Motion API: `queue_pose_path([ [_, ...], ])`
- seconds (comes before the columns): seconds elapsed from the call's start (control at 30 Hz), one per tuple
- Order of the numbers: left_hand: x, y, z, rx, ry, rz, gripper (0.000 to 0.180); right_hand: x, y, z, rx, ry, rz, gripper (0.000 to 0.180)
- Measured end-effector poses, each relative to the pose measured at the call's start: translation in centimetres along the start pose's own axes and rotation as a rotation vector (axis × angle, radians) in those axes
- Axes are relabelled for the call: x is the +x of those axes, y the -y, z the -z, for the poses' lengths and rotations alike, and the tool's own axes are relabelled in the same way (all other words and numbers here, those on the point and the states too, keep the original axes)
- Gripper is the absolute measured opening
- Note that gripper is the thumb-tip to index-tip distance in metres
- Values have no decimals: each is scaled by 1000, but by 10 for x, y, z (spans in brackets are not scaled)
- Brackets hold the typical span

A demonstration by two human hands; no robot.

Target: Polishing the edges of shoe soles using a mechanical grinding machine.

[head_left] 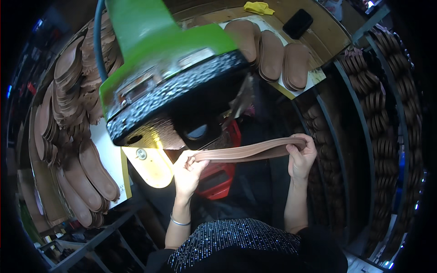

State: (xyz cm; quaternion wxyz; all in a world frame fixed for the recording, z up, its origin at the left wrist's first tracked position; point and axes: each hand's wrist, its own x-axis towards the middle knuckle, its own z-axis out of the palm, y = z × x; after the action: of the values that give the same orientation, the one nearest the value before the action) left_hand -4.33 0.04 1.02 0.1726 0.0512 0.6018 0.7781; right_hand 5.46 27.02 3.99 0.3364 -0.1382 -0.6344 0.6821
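Observation:
I hold a thin stack of brown shoe insoles (252,150) edge-on between both hands, just below a green and black machine (168,73). My left hand (189,170) grips the stack's left end near the machine's dark opening and a red part (218,179). My right hand (301,157) grips the right end, fingers curled over the top. A silver bangle sits on my left wrist.
Piles of brown insoles (77,118) lie on the white table at left, and more insoles (273,52) lie on the bench behind the machine. Racks stacked with insoles (378,104) curve down the right. A black phone (298,22) and yellow cloth (258,7) lie at the far end.

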Motion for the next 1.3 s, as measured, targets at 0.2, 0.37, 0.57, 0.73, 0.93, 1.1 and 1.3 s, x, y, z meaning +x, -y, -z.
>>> queue_pose_path([
  [0.2,6,22,-41,-167,-28,204,24,20,-9,-27,299,-81,67,63],
  [0.37,76,3,-165,-653,125,267,24,26,-6,-4,354,-123,-20,57],
  [0.57,140,33,-207,-858,19,263,27,21,-16,8,373,-51,-117,47],
  [0.73,63,69,-158,-707,71,444,29,19,-51,26,326,-75,-315,42],
  [0.93,-13,62,18,148,-386,21,23,99,-64,-27,-726,-114,337,78],
  [1.1,-58,6,125,622,-1094,-329,27,156,-89,-37,-1245,-110,449,61],
  [1.3,-81,-26,180,1161,-1531,-359,49,180,-117,-31,-1432,-119,484,57],
])
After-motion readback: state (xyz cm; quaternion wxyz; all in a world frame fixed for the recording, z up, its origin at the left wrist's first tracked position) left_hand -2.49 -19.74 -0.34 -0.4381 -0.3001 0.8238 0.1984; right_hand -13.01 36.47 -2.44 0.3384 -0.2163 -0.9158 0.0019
